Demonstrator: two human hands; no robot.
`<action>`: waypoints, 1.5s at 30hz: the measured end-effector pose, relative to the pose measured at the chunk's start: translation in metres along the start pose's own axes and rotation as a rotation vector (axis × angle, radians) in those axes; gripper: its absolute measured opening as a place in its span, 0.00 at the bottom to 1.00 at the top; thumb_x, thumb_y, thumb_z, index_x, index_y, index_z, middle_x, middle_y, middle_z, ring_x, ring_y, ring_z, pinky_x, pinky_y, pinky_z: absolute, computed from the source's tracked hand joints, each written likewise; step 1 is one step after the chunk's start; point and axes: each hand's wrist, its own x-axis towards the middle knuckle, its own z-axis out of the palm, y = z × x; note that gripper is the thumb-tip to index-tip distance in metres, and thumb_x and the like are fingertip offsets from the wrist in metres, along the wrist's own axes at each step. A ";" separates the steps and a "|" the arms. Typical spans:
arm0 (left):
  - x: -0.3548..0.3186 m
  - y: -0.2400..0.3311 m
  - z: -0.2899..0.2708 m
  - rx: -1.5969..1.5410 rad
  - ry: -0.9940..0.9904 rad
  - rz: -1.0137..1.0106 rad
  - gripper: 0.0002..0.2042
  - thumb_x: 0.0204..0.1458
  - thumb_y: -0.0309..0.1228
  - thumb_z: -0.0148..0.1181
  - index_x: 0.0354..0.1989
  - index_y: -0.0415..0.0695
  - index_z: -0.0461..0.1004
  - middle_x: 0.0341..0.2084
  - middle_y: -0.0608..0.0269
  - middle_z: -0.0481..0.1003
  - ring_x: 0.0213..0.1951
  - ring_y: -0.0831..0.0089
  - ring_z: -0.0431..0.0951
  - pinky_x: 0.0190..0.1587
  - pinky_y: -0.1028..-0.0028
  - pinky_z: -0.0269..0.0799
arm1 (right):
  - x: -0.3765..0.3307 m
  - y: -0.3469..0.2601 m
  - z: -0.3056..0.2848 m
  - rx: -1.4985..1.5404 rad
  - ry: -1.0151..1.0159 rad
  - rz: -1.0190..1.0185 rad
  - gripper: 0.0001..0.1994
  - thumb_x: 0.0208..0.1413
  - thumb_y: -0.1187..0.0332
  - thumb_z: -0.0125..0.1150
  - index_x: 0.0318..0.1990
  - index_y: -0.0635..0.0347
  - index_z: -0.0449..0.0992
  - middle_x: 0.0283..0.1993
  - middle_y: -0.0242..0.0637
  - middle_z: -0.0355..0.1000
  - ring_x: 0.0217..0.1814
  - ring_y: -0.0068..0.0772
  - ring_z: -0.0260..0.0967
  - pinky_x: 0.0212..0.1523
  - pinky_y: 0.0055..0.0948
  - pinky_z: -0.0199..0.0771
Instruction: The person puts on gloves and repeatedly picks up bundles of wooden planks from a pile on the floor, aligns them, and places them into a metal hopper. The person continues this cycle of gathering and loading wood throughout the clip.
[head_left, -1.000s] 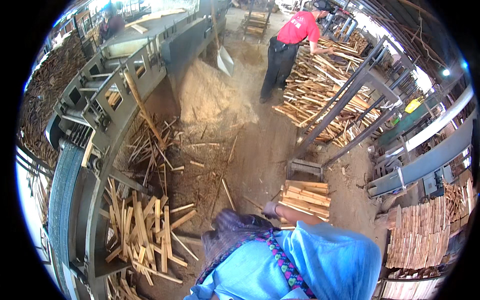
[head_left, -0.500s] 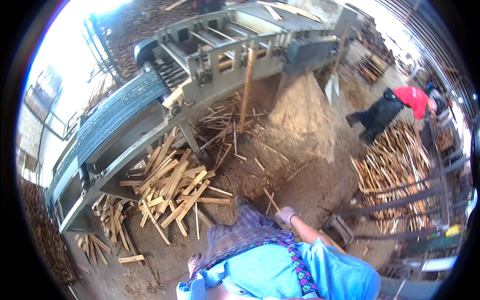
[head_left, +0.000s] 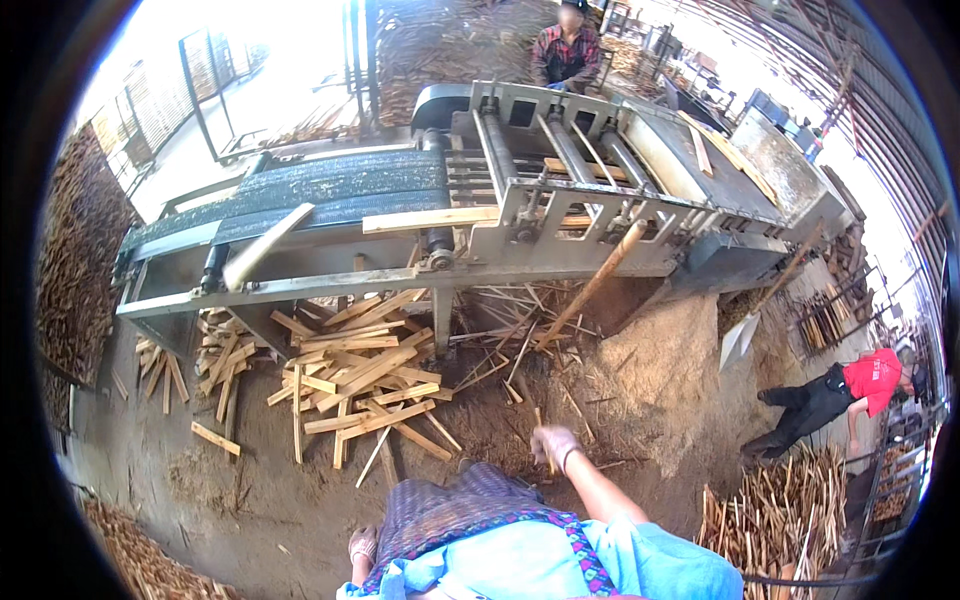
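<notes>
My right hand (head_left: 556, 447), in a pale glove, is closed round a thin wooden stick (head_left: 538, 415) that points away from me over the dirt floor. My left hand (head_left: 362, 545), also gloved, hangs low beside my patterned apron (head_left: 450, 515); its fingers look loosely bent, with nothing visible in them. Ahead lies a loose heap of sawn boards (head_left: 370, 375), beneath the conveyor machine (head_left: 570, 250). A blurred pale board (head_left: 266, 246) tilts across the near side of the belt (head_left: 340, 190). Another board (head_left: 430, 219) sticks out level from the rollers.
A leaning wooden post (head_left: 595, 282) stands at the machine's near side, by a sawdust pile (head_left: 665, 360). A person in red (head_left: 873, 383) bends over bundled sticks (head_left: 785, 510) at right. A person in plaid (head_left: 566, 55) is behind the machine.
My view has swung, showing more of the machine and the person behind it. Two boards now show at the belt's near side. My right hand still holds the stick.
</notes>
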 end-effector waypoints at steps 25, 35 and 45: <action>-0.056 -0.057 0.015 -0.639 0.063 -0.443 0.28 0.59 0.51 0.51 0.55 0.39 0.77 0.39 0.42 0.82 0.45 0.51 0.83 0.48 0.57 0.74 | -0.187 -0.318 0.239 -0.362 -0.627 -0.949 0.19 0.63 0.70 0.65 0.61 0.60 0.75 0.54 0.35 0.78 0.54 0.24 0.76 0.58 0.21 0.78; -0.099 -0.040 0.027 -1.066 0.214 -0.676 0.27 0.58 0.47 0.55 0.57 0.38 0.77 0.35 0.53 0.80 0.33 0.70 0.78 0.39 0.69 0.73 | -0.061 -0.194 0.278 -1.583 -0.519 -0.581 0.34 0.58 0.54 0.68 0.68 0.63 0.68 0.65 0.49 0.72 0.66 0.44 0.71 0.65 0.36 0.70; -0.053 0.019 0.094 -1.535 0.174 -0.737 0.28 0.62 0.38 0.58 0.68 0.37 0.66 0.29 0.67 0.72 0.26 0.82 0.68 0.27 0.77 0.65 | 0.129 -0.204 0.392 -2.067 -0.451 -0.517 0.44 0.56 0.45 0.66 0.73 0.65 0.59 0.67 0.57 0.68 0.71 0.56 0.64 0.70 0.42 0.66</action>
